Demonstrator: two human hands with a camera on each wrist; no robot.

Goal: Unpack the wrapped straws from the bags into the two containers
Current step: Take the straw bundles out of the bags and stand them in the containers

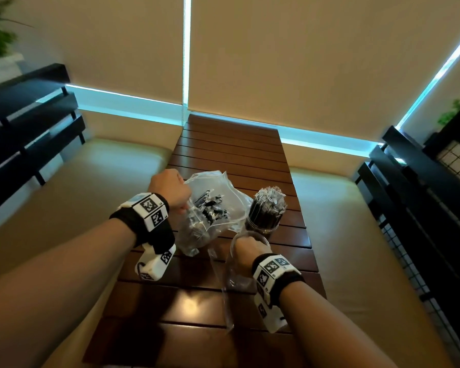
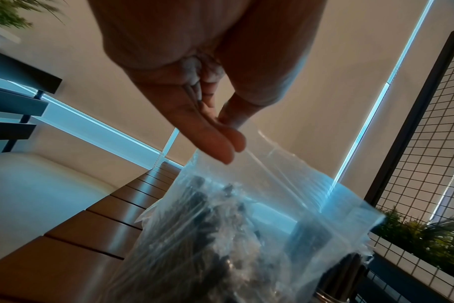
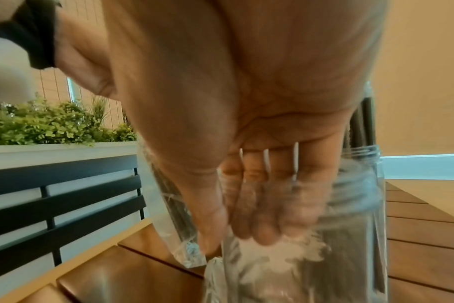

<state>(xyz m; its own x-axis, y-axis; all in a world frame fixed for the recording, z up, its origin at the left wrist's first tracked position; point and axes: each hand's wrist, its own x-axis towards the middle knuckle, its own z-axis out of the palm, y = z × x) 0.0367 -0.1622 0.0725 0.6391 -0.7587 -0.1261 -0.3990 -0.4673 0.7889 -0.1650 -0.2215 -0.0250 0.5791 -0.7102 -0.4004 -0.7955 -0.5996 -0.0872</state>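
A clear zip bag (image 1: pixel 210 208) with black wrapped straws inside stands on the slatted wooden table (image 1: pixel 223 144). My left hand (image 1: pixel 179 203) pinches its top edge; in the left wrist view the thumb and fingers (image 2: pixel 220 147) close on the bag (image 2: pixel 246 225) rim. My right hand (image 1: pixel 246 248) grips the rim of an empty clear container (image 1: pixel 238 272), fingers inside, thumb outside (image 3: pixel 210 215). Behind it stands a second container (image 1: pixel 266 211) packed with upright wrapped straws.
A flat empty clear bag (image 1: pixel 221 288) lies on the table in front of the empty container. Cushioned benches flank the table, with black slatted backs at the left (image 1: pixel 29 115) and a wire grid panel at the right (image 1: pixel 454 160).
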